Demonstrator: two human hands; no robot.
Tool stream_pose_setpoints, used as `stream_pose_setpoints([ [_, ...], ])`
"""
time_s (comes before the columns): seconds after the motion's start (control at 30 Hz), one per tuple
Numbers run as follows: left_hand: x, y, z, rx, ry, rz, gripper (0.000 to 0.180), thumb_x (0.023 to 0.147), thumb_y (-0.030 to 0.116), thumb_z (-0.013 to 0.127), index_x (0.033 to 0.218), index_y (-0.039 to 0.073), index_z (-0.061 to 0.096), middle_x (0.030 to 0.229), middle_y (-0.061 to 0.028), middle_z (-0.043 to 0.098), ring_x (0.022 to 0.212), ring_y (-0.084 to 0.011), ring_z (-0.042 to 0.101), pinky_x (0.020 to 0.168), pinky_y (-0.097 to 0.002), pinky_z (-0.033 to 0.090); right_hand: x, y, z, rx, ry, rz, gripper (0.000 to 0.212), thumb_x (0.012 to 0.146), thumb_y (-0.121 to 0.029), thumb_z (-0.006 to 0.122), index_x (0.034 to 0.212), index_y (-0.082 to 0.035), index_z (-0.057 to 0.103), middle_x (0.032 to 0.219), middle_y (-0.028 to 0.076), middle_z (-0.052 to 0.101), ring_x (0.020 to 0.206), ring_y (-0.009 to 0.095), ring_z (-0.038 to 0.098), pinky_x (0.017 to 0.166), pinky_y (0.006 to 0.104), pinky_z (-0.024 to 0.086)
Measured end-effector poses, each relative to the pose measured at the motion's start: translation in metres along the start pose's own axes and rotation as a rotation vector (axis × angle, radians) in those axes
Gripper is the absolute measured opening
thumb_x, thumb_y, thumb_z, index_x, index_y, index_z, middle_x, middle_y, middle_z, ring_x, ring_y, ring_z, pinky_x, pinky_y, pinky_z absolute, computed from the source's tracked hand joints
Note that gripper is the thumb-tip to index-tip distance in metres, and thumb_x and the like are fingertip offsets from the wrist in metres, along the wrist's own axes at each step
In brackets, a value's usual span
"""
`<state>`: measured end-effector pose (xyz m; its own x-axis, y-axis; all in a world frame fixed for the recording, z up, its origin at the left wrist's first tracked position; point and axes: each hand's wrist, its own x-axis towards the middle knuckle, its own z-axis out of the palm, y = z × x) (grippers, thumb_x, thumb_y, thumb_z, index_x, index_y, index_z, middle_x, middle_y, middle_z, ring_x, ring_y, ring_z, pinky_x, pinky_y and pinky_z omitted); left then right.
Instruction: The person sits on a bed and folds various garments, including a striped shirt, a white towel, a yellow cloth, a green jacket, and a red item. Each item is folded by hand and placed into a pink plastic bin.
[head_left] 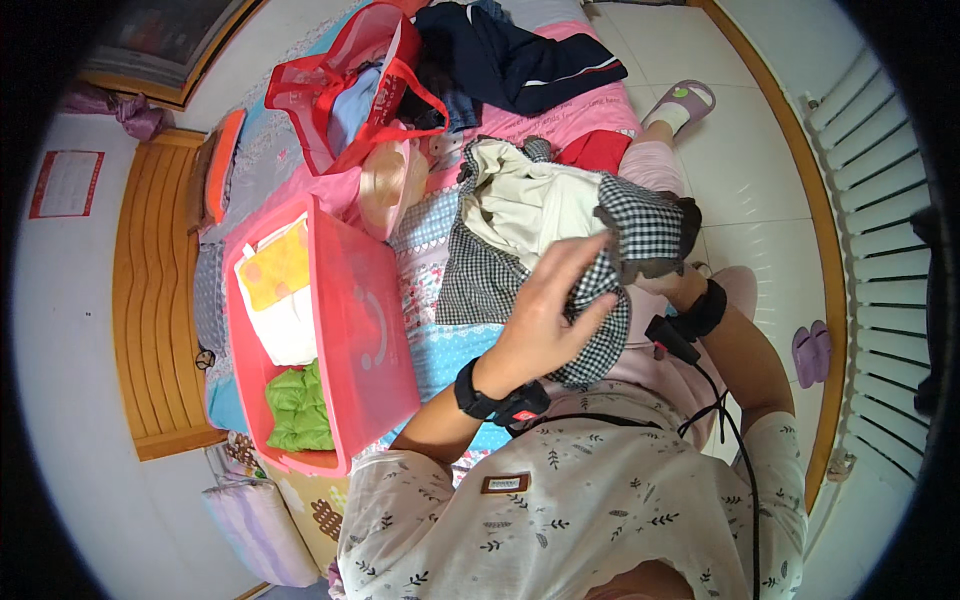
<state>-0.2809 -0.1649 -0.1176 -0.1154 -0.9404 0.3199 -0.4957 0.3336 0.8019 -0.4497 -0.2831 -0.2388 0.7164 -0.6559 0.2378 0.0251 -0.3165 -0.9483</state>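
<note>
A black-and-white checked garment (480, 280) with a cream lining (530, 195) is spread over the bed edge and my lap, its lining turned upward. My left hand (555, 305) is curved around a bunched checked part of it, thumb and fingers on either side of the cloth. On the right, my right hand (682, 287) is at the garment's dark-trimmed edge, with its fingers mostly hidden by the fabric. It appears to grip that edge. Black bands are around both my wrists, and a cable hangs near the right one.
A pink plastic bin (365, 340) with folded clothes and a green garment (298, 408) stands at the left. Behind lie a red-trimmed bag (345, 95), a straw hat (388, 185), a navy garment (510, 60) and red cloth (595, 150). A radiator (870, 260) lines the right wall.
</note>
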Motion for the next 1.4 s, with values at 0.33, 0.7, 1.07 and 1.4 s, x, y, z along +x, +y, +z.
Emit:
stream_pose_setpoints([
  [0.33,-0.023,-0.037,-0.030,0.025,-0.393,-0.350,0.028,0.095,0.026,0.062,0.106,0.000,0.063,0.075,-0.0079,0.054,0.067,-0.0136,0.050,0.063,-0.0288,0.043,0.003,-0.002,-0.033,-0.007,-0.048,0.117,0.048,0.086,-0.033,0.061,0.125,-0.006,0.056,0.120,0.017,0.061,0.114,0.031,0.057,0.100,0.0423,0.043],
  [0.7,-0.036,-0.013,-0.059,-0.377,-0.183,-0.250,0.029,0.096,0.026,0.061,0.105,-0.002,0.064,0.080,-0.0029,0.057,0.076,-0.0121,0.052,0.070,-0.0285,0.044,-0.011,-0.005,-0.019,0.021,-0.054,0.088,0.048,0.085,-0.031,0.061,0.125,-0.005,0.056,0.119,0.017,0.061,0.113,0.031,0.057,0.100,0.0418,0.043],
  [1.07,-0.049,-0.050,-0.033,-0.262,-0.231,-0.723,0.044,0.090,0.012,0.069,0.124,0.006,0.042,0.092,-0.0070,0.060,0.074,-0.0101,0.062,0.053,-0.0236,0.052,-0.001,0.001,-0.037,0.036,0.143,0.145,0.047,0.085,-0.030,0.062,0.124,-0.005,0.056,0.118,0.017,0.061,0.112,0.030,0.057,0.099,0.0413,0.043],
  [1.4,-0.039,-0.126,-0.017,-0.613,0.352,-0.589,0.083,0.087,0.011,0.072,0.149,-0.001,0.018,0.138,-0.0142,0.047,0.124,-0.0225,0.048,0.097,-0.0290,0.046,-0.018,0.001,-0.027,0.027,0.178,0.148,0.046,0.084,-0.029,0.062,0.123,-0.004,0.056,0.117,0.017,0.061,0.111,0.030,0.057,0.099,0.0408,0.043],
])
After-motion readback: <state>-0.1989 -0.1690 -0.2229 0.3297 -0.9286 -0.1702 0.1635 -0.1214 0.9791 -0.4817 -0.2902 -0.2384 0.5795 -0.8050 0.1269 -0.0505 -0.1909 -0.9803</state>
